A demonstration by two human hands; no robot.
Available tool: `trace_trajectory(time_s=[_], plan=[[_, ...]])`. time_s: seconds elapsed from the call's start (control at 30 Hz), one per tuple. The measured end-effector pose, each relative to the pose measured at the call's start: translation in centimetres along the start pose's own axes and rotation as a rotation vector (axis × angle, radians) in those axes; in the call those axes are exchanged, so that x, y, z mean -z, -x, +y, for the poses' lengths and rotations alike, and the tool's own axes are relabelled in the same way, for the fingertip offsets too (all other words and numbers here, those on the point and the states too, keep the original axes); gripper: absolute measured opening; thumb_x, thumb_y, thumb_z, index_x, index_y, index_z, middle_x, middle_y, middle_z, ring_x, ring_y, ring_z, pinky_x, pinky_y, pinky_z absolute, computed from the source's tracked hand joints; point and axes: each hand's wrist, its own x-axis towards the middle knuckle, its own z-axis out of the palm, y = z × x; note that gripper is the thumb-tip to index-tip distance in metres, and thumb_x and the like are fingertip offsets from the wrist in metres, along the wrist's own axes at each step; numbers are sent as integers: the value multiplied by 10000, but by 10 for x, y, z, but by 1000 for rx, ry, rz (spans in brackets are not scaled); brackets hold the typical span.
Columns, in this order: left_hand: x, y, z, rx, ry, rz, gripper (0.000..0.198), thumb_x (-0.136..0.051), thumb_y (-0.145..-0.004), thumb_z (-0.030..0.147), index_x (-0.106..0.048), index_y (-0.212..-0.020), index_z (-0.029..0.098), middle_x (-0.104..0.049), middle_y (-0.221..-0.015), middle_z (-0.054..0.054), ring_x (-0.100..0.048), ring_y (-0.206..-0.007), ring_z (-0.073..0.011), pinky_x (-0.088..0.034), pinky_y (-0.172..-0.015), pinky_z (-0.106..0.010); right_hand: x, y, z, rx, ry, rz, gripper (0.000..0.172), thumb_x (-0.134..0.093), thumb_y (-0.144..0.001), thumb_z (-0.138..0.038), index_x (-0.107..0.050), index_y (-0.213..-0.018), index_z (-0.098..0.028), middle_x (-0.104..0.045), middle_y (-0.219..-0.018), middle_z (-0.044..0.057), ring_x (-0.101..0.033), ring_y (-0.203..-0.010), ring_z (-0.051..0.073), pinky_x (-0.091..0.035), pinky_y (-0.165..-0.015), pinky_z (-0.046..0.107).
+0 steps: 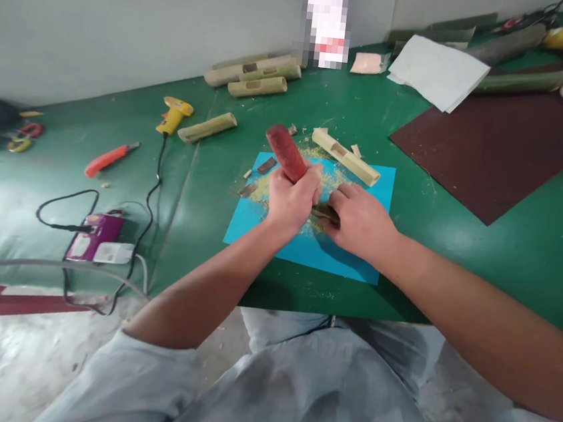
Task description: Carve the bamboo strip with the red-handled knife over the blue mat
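My left hand [293,195] is closed around a dark red cylindrical stick [286,151], which slants up toward the far left. Its lower end is hidden by my fingers. My right hand [360,219] grips a short greenish-brown piece of bamboo [327,213], mostly covered by the fingers. Both hands are close together over a blue sheet [356,266] strewn with pale sawdust. Just beyond them lies a bamboo tube with cut openings [346,157]. Small dark brown scraps [267,165] rest left of my left hand.
Several bamboo tubes [257,86] lie at the back by the wall. On the left are a yellow glue gun [174,116], an orange cutter [108,160] and a purple power strip [95,235] with cables. A brown sheet [488,159] and white paper [434,73] lie right.
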Motion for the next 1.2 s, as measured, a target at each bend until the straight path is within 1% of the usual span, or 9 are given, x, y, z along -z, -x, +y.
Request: trace_trajectory(time_s=[0.23,0.33,0.4,0.47,0.5,0.67,0.83,1.03,1.2], plan=[[-6,4,9,42,-75,10,321,-596,-789,177,-392,-545,220,-388,-433,70,-306,-397,-56,-276,-399,-225,2,0,1,7,-17,-15,162,-570,-932,-251,-682,-929,-134,-676,-945,136,-566,-901,255,-435,-808,380],[-4,0,6,75,-96,-2,330,-610,-744,171,-364,-530,222,-357,-444,70,-286,-403,-55,-235,-392,-233,2,0,1,2,-12,-22,167,-570,-936,-257,-685,-917,-137,-676,-937,135,-568,-893,254,-434,-804,379],[-2,-5,2,81,-35,41,335,-608,-743,185,-344,-542,228,-338,-450,72,-289,-399,-58,-222,-393,-238,1,0,1,-7,4,-32,169,-576,-937,-253,-687,-926,-127,-679,-949,142,-573,-905,258,-436,-813,380],[-1,-10,-3,59,35,90,333,-594,-762,199,-335,-555,232,-336,-451,72,-304,-396,-64,-232,-402,-241,1,0,1,-20,17,-37,164,-586,-932,-246,-688,-945,-118,-681,-972,148,-580,-931,262,-438,-824,378],[-2,-11,-5,41,50,92,334,-590,-771,201,-337,-555,232,-346,-449,70,-317,-397,-67,-246,-410,-241,0,0,1,-24,18,-36,160,-592,-927,-243,-687,-955,-117,-681,-981,147,-581,-940,262,-438,-825,376],[-3,-7,-5,-5,32,8,338,-607,-798,201,-389,-542,227,-399,-440,63,-356,-408,-76,-311,-446,-241,0,0,2,-11,6,-11,148,-590,-926,-246,-678,-954,-131,-674,-963,130,-566,-922,250,-434,-822,370],[-2,-4,-1,-1,-28,-1,334,-590,-807,190,-393,-540,225,-419,-440,58,-369,-419,-77,-335,-453,-234,0,0,1,6,4,6,148,-580,-929,-251,-673,-923,-136,-665,-929,123,-553,-884,243,-425,-806,369],[-4,-2,1,7,-19,14,318,-589,-793,192,-376,-559,227,-408,-436,69,-352,-404,-69,-311,-428,-228,0,0,1,2,15,0,169,-566,-929,-258,-678,-929,-131,-667,-933,131,-558,-875,246,-417,-795,374],[-8,3,9,27,-69,22,324,-577,-792,179,-376,-543,220,-398,-438,62,-336,-409,-61,-306,-414,-218,0,0,1,-6,-1,-16,157,-567,-922,-251,-676,-928,-138,-667,-941,132,-557,-883,251,-419,-790,375]])
